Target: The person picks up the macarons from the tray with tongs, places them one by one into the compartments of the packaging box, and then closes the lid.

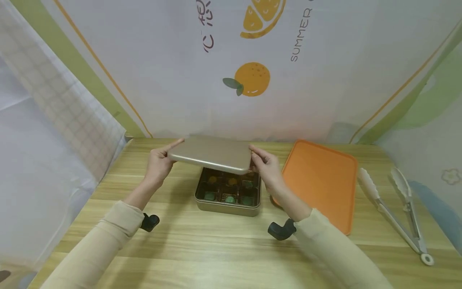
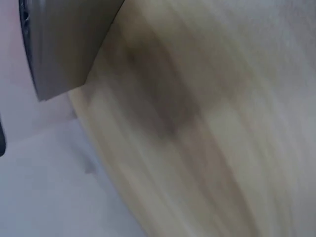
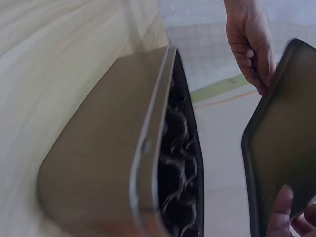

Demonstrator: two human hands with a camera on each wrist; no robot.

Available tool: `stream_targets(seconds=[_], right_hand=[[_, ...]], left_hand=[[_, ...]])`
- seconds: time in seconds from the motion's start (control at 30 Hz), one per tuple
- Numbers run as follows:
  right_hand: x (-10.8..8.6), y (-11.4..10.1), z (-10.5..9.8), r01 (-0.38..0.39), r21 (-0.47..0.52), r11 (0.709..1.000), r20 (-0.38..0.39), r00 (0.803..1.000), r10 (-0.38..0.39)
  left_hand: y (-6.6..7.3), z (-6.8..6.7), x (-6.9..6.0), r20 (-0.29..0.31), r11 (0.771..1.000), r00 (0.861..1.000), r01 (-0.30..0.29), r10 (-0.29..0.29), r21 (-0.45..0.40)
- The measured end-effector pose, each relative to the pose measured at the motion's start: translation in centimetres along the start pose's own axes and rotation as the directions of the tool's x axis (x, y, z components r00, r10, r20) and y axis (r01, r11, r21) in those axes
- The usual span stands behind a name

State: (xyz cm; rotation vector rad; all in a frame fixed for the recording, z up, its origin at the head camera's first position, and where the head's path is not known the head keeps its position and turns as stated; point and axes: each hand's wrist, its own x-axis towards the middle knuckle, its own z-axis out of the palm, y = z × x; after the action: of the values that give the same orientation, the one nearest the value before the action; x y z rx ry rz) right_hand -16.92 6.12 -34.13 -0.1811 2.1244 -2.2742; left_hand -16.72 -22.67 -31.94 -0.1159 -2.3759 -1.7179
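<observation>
A tin lid (image 1: pixel 213 152), bronze-grey and tilted, is held above its rectangular tin box (image 1: pixel 228 208). My left hand (image 1: pixel 159 163) grips the lid's left end, and my right hand (image 1: pixel 268 166) pinches its right end. The box sits on the table below, with a dark divided insert (image 1: pixel 220 188) whose compartments hold small green and orange pieces; the lid hides its far part. In the right wrist view the lid's underside (image 3: pixel 286 133) shows, with the left hand (image 3: pixel 251 44) at its far edge. A metal tin surface (image 2: pixel 69 44) appears in the left wrist view.
An orange tray (image 1: pixel 321 176) lies right of the box, partly behind the right forearm. Farther right, spread tongs (image 1: pixel 400 216) with white tips lie on the wooden table (image 1: pixel 202 249). A fruit-printed cloth (image 1: pixel 173 88) hangs along the table's back edge.
</observation>
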Motion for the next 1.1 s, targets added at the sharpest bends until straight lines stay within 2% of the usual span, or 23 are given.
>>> stream_targets(seconds=[0.1,0.2,0.37,0.5,0.63,0.8,1.1], right_hand=[[-0.3,0.4,-0.7,-0.016,-0.032,0.999,0.003,1.000,0.016],[-0.5,0.9,-1.2,-0.057,-0.048,0.997,-0.023,0.998,0.056],[-0.6,1.3,-1.8,-0.103,-0.082,0.991,-0.054,0.994,0.099],[-0.6,1.5,-2.3,-0.107,-0.117,0.987,-0.037,0.994,0.103],[-0.9,1.6,-2.7,-0.099,-0.186,0.978,-0.014,0.995,0.098],[-1.4,2.0,-2.8,-0.072,-0.270,0.960,0.013,0.997,0.078],[-2.0,2.8,-2.8,-0.042,-0.436,0.899,0.004,0.999,0.049]], left_hand=[[-0.7,0.4,-0.3,0.076,0.999,0.996,0.050,-0.049,-0.009],[-1.2,0.8,-0.5,0.138,0.993,0.985,0.108,-0.101,-0.048],[-1.7,1.5,-0.8,0.185,0.974,0.964,0.210,-0.192,-0.084],[-1.8,2.2,-1.0,0.220,0.961,0.945,0.264,-0.241,-0.080],[-1.9,3.0,-1.3,0.242,0.966,0.938,0.258,-0.249,-0.005],[-2.0,3.9,-1.9,0.230,0.966,0.938,0.251,-0.259,0.062],[-2.4,4.4,-2.9,0.217,0.966,0.942,0.239,-0.254,0.095]])
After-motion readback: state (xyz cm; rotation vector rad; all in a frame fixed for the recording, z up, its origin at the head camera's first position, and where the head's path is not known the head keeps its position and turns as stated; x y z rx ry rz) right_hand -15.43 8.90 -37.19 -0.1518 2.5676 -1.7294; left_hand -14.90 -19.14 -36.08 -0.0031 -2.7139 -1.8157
